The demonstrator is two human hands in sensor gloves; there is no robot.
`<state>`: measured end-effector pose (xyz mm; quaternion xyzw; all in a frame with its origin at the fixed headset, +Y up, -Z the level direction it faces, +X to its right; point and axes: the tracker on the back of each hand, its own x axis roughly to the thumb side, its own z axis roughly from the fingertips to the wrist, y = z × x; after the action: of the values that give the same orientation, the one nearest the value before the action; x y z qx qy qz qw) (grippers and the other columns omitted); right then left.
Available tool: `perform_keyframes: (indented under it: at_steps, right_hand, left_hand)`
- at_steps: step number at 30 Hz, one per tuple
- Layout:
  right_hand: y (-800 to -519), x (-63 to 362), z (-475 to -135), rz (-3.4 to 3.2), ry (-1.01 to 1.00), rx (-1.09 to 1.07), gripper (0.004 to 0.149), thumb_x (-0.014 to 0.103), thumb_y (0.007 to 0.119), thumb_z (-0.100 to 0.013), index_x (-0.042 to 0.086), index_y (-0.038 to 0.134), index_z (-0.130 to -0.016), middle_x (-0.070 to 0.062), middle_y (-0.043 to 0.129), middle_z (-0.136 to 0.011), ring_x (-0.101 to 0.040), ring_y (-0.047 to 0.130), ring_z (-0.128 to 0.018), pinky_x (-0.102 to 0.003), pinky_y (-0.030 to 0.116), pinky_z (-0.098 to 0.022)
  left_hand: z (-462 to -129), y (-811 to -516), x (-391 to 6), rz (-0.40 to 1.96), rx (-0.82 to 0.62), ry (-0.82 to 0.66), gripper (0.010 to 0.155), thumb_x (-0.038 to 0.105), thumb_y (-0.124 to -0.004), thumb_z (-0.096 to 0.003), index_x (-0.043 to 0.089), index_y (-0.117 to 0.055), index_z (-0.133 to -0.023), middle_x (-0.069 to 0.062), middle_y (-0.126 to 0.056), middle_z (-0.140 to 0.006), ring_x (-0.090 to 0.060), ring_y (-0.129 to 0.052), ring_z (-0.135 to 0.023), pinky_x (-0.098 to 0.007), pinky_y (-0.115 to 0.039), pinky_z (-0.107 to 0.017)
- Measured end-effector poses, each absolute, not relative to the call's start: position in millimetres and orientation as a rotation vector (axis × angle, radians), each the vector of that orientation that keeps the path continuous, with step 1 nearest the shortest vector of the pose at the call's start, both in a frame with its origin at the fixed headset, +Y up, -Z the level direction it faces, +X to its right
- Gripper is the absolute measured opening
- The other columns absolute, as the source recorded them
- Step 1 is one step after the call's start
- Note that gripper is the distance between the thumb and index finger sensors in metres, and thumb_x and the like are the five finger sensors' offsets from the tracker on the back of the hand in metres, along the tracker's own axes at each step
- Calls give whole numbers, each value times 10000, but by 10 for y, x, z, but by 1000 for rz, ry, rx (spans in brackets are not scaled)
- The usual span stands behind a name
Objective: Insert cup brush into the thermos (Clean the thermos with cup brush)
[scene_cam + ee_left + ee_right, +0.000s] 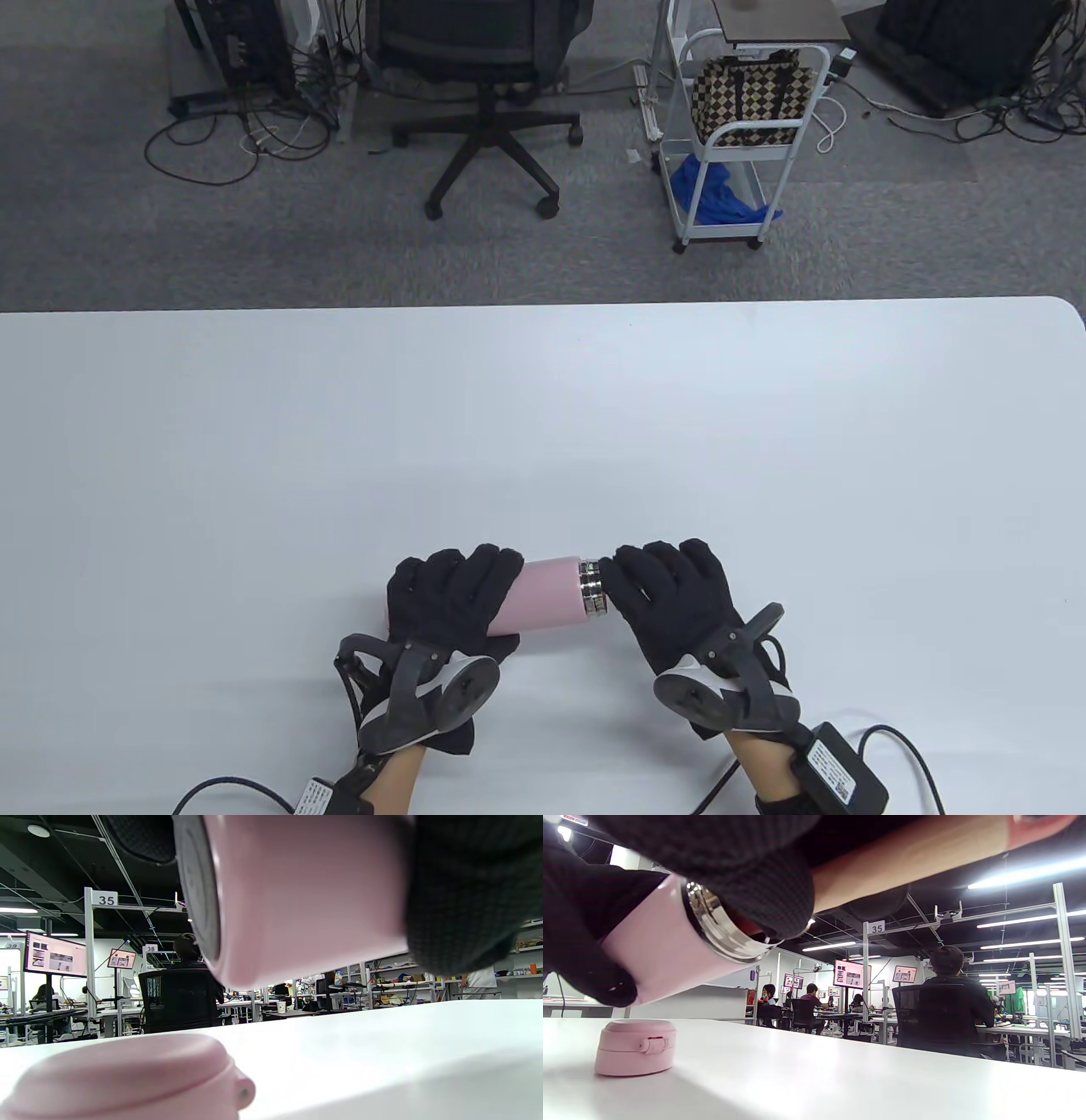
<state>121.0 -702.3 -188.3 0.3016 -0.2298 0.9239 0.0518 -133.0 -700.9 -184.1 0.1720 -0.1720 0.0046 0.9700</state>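
The pink thermos (551, 594) lies sideways, held just above the table, its steel neck (592, 586) pointing right. My left hand (454, 594) grips its body; the base shows in the left wrist view (305, 899). My right hand (666, 590) is at the mouth and hides it. In the right wrist view a tan cup brush handle (916, 853) runs from the thermos mouth (725, 933) up to the right under my right hand, which holds it. The brush head is hidden.
The pink thermos lid (634, 1046) sits on the white table (543, 424) beneath the hands; it also shows in the left wrist view (127, 1077). It is hidden in the table view. An office chair (484, 76) and a cart (738, 127) stand beyond the far edge.
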Motion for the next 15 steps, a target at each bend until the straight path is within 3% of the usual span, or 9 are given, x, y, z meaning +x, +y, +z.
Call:
perform_keyframes:
  at_steps: [2, 6, 15]
  right_hand:
    - [-7025, 1240, -1899, 2820, -680, 893, 413, 293, 840, -613, 491, 755, -965, 0, 679, -1065, -331, 763, -937, -675, 523, -687]
    - [-6991, 1408, -1974, 2801, -672, 773, 474, 274, 857, -595, 356, 692, -1032, -28, 666, -1078, -362, 731, -970, -692, 474, -700]
    - [-7061, 1975, -2215, 2802, -608, 456, 513, 250, 869, -578, 330, 688, -1052, -29, 658, -1091, -377, 675, -1032, -697, 408, -717]
  left_hand:
    - [-1851, -7010, -1345, 59, 338, -341, 820, 642, -905, -395, 435, -477, -1063, 184, -495, -1169, -277, -594, -1097, -623, -549, -756]
    - [-1844, -6999, -1328, 25, 347, -337, 823, 644, -906, -391, 439, -477, -1062, 188, -494, -1169, -275, -591, -1097, -626, -546, -756]
    - [-1905, -7021, -1418, -19, 321, -278, 831, 666, -898, -387, 442, -476, -1066, 195, -486, -1173, -277, -581, -1093, -639, -539, -754]
